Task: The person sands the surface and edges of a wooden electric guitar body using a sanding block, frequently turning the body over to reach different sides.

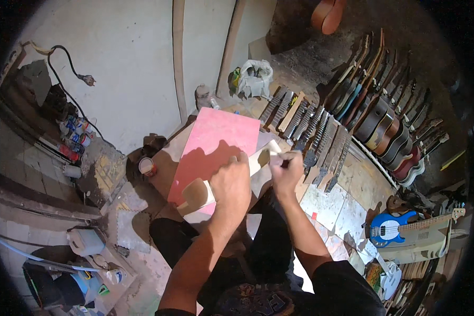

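My left hand [230, 181] is closed around the middle of a pale, bare wooden piece [259, 160] shaped like a guitar neck, slanting from lower left to upper right. Its wide, rounded end [196, 195] sticks out to the left of my fist, partly in shadow. At the other end my right hand [288, 173] pinches a small pale folded piece [275, 159], like sandpaper, against the wood. Beneath both hands a flat pink board [222, 130] slopes away from my knees, with the shadow of my hands across it.
Several dark fretted guitar necks [310, 129] lie in a row at the right. Beyond them a line of guitars [387, 129] leans together. A blue bass guitar [389, 229] rests at the far right. A small tin [147, 167] stands left of the board; a white plastic bag [256, 79] sits behind it.
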### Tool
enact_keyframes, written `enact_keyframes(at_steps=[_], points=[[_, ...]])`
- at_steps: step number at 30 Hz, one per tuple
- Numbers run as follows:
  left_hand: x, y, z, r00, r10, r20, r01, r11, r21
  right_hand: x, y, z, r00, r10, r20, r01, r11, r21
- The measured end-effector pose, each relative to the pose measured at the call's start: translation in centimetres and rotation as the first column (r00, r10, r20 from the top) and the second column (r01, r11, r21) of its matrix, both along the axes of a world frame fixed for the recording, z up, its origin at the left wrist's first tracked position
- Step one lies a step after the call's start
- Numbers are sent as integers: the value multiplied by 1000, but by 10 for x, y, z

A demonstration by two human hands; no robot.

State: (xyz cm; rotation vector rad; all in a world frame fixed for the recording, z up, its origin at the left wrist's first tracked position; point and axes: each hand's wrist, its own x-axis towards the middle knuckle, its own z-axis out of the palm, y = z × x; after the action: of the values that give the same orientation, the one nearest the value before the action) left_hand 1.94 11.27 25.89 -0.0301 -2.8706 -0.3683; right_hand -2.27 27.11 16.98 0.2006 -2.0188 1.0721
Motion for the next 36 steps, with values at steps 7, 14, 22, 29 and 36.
enact_keyframes(at_steps=[7,14,22,29,36], points=[[3,-7,2,1000,1,14,-1,1000,24,0,-4,-19,997,31,67,-31,1000,3],[0,-11,2,1000,-10,4,10,997,74,1,-14,-28,997,66,-39,-65,998,20],[3,-13,1,1000,-12,-1,12,998,58,4,-19,-27,999,34,-40,-35,999,-4],[-2,-8,5,1000,-22,4,22,998,65,6,-14,-45,997,38,67,-37,999,-26],[-1,-5,4,999,-36,4,36,997,73,5,-20,-34,1000,4,0,-4,1000,-28]])
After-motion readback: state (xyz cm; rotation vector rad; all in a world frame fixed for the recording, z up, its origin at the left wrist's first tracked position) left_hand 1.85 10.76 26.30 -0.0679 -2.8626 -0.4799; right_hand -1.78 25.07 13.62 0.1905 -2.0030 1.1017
